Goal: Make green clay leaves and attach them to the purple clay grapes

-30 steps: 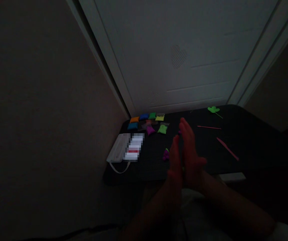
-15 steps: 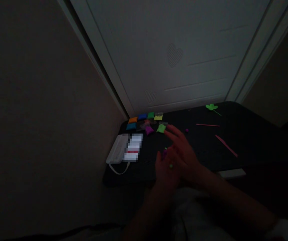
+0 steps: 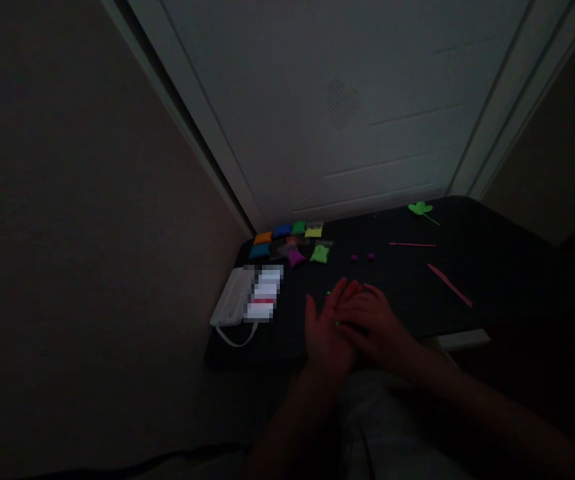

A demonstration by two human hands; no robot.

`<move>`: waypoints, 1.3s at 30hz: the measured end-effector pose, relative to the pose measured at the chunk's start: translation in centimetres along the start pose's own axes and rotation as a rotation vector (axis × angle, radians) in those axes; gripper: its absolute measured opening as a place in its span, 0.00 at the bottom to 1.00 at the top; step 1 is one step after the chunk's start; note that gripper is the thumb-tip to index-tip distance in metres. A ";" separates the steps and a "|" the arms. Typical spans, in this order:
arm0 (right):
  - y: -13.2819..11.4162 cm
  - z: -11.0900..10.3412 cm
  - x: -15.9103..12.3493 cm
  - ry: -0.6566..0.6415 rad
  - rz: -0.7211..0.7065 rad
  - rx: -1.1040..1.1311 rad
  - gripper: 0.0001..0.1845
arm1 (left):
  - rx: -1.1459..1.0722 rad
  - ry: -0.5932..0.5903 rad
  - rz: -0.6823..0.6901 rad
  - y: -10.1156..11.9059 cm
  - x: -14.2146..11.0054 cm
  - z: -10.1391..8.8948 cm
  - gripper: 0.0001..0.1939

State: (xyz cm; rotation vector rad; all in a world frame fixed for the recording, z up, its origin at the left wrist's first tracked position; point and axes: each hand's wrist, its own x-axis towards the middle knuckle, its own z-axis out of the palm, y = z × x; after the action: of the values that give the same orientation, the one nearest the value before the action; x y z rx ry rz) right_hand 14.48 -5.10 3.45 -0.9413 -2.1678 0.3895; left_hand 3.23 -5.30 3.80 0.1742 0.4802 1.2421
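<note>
My left hand lies palm up with its fingers stretched out, low over the front of the dark table. Over its palm, my right hand has its thumb and fingertips closed at a small green clay ball, which is partly covered. Just beyond my left fingers a bit of light green peeks out; the rest of that piece is hidden. Two small purple clay balls rest on the table past my hands.
Several coloured clay packets lie at the back left, near a clear case with a white strap. On the right are a pink clay knife, a thin pink stick and a green flower-shaped piece. A white door stands behind the table.
My right hand has come down from above my left palm, its fingertips now at the green ball. A second purple ball shows where my fingers were. My left fingers now cover the purple piece.
</note>
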 end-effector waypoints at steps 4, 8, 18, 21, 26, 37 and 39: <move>3.6 -0.9 -0.4 0.017 0.075 0.019 0.10 | 0.212 0.046 0.220 0.7 -0.2 -1.2 0.23; 7.7 -1.4 -1.2 0.013 0.245 -0.171 0.12 | 0.519 0.132 0.533 2.6 -0.2 -4.2 0.18; 7.8 -1.8 -2.0 -0.182 0.097 -0.466 0.18 | 0.810 0.392 0.698 4.6 0.4 -7.7 0.14; 7.7 -2.0 -2.6 -0.200 0.104 -0.562 0.22 | 0.890 0.393 0.693 4.5 0.2 -7.7 0.14; 7.1 -2.0 -3.0 -0.279 0.053 -0.592 0.24 | 0.993 0.386 0.676 4.7 0.0 -7.8 0.15; 7.8 -1.9 -3.1 -0.287 0.078 -0.611 0.27 | 1.004 0.390 0.664 4.7 0.2 -8.0 0.16; 8.0 -2.0 -3.2 -0.272 0.106 -0.626 0.27 | 0.999 0.388 0.666 4.7 0.2 -7.9 0.15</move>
State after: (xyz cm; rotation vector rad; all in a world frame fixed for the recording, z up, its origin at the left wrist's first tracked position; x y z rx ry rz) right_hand 21.47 -2.00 -0.91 -1.4102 -2.5527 -0.1422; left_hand -4.30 -4.65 -1.49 1.0133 1.4467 1.5847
